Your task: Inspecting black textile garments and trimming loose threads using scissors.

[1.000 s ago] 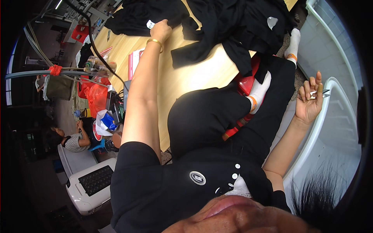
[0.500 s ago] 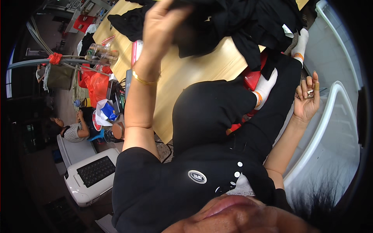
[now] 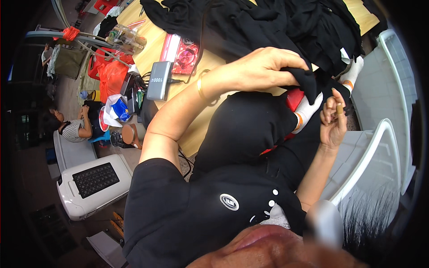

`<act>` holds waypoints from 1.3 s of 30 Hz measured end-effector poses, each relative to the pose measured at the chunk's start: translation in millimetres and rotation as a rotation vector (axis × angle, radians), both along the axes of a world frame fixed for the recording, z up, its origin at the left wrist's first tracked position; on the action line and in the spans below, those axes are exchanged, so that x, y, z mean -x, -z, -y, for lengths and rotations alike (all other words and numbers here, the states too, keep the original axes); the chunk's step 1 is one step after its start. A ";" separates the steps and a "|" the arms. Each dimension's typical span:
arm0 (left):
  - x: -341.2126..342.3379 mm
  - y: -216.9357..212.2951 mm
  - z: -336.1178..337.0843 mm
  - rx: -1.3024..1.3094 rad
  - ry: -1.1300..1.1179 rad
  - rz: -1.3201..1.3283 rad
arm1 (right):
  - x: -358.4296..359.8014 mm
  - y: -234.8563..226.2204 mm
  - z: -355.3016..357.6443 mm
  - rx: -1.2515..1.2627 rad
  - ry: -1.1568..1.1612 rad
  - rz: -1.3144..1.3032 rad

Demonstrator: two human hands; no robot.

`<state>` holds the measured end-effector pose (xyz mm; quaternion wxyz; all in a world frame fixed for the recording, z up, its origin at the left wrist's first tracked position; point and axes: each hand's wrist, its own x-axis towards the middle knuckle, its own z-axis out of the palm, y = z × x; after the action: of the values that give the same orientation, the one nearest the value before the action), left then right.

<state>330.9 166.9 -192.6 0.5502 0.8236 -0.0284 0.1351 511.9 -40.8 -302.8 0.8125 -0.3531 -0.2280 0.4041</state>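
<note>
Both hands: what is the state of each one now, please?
Left hand: closed, holding black cloth.
Right hand: partly curled; cannot tell whether holding anything.

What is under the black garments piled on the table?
The wooden tabletop shows beside the black garments; the left hand holds black fabric. Anything else beneath the garments is covered and cannot be seen.

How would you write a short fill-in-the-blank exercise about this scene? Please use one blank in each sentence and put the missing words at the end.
1. The left hand holds cloth whose colour is ____.
2. The gold-coloured bracelet is worn on the person's ____ arm.
3. The white socks have bands coloured ____.

Missing words: black; left; orange.
</note>
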 end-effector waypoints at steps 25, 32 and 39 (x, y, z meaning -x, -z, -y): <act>73.6 111.9 -84.3 -0.761 -1.368 -0.553 | 31.7 10.0 -21.6 0.435 -0.190 0.234; 75.0 106.1 -82.5 -0.771 -1.219 -0.546 | 22.6 32.6 -18.6 0.529 -0.189 0.344; 121.5 50.2 3.6 -0.534 -0.442 -0.288 | -19.0 30.5 -5.6 0.192 -0.004 0.002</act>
<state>209.4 163.3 -242.7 0.2720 0.9349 0.1934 0.1211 530.8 -35.2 -333.3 0.7738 -0.4293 -0.1895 0.4254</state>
